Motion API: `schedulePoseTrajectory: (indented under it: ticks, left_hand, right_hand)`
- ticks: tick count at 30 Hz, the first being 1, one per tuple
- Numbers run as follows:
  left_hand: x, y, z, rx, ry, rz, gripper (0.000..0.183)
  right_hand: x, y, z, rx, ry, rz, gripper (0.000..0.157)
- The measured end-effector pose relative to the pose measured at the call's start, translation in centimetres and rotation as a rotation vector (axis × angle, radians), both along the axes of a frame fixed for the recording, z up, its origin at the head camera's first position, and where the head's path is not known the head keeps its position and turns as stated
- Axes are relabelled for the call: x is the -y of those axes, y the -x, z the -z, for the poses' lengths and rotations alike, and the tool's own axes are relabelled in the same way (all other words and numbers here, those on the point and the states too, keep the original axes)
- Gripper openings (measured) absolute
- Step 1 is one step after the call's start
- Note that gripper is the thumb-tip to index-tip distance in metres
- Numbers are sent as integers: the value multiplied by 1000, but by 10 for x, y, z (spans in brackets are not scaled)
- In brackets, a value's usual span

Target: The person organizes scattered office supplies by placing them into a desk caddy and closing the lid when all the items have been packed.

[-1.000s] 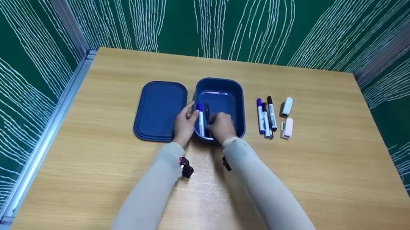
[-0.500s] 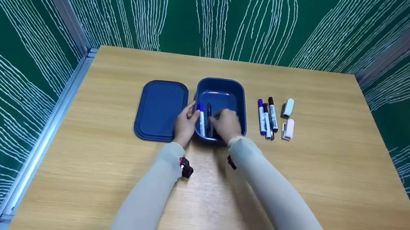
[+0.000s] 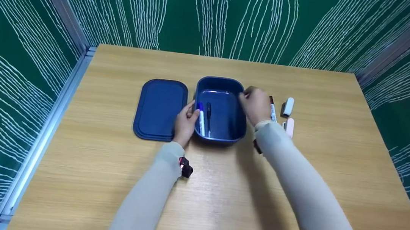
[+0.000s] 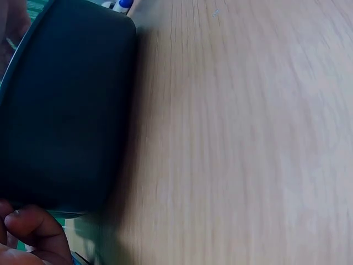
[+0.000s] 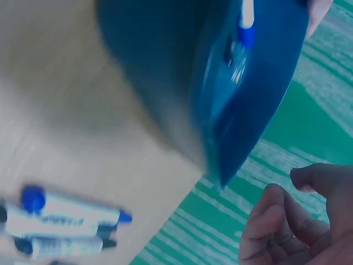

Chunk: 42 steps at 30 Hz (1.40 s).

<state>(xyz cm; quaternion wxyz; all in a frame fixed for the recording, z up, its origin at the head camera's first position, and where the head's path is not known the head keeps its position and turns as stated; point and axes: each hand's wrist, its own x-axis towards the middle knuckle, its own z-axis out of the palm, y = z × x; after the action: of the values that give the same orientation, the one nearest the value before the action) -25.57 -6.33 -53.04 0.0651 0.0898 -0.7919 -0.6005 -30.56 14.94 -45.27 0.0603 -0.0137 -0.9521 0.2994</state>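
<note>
My left hand (image 3: 185, 125) holds the left wall of a dark blue plastic box (image 3: 243, 126), its thumb at the rim and fingers along the outside. In the left wrist view, bent fingers (image 4: 36, 226) lie against the box (image 4: 66, 110). Inside the box lie a white marker with a blue cap (image 3: 201, 120) and a black pen (image 3: 209, 117), side by side at the left. My right hand (image 3: 256, 105) is over the right rim, fingers loosely curled around nothing. Beyond it, a dark-capped marker (image 3: 273, 110) shows partly; the right wrist view has several white markers (image 5: 71, 218) on the table.
The box's blue lid (image 3: 161, 110) lies flat to the left of the box. At the right, a white stapler-like object (image 3: 288, 106) and a pink one (image 3: 289, 127) sit on the wooden table (image 3: 195, 205). Green panels with white streaks (image 3: 177, 13) stand behind the table.
My right hand has let go of the black pen, which now lies inside the box, and has moved up and right across the rim. The left hand has stayed in place.
</note>
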Motion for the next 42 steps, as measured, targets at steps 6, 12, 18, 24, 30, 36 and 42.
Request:
schedulePoseTrajectory:
  ticks: [6,12,18,24,30,36,42]
  left_hand:
    - [0,1,1,18,-23,-3,44]
    - [0,1,1,27,-27,8,44]
    - [0,1,2,13,-12,-5,44]
    - [0,3,3,10,-6,-4,43]
    - [0,2,2,20,-13,-1,44]
    - [0,1,3,32,-9,-2,44]
    - [-1,2,3,31,-23,0,44]
  right_hand:
    - [-30,6,-1,7,-21,55,30]
    - [-51,5,13,43,-44,71,32]
    - [-56,2,33,63,-76,83,25]
    - [-60,-1,43,129,-96,99,16]
    - [-63,-1,56,160,-119,128,9]
    - [-62,-1,62,224,-114,134,9]
    - [-61,0,63,283,-91,142,12]
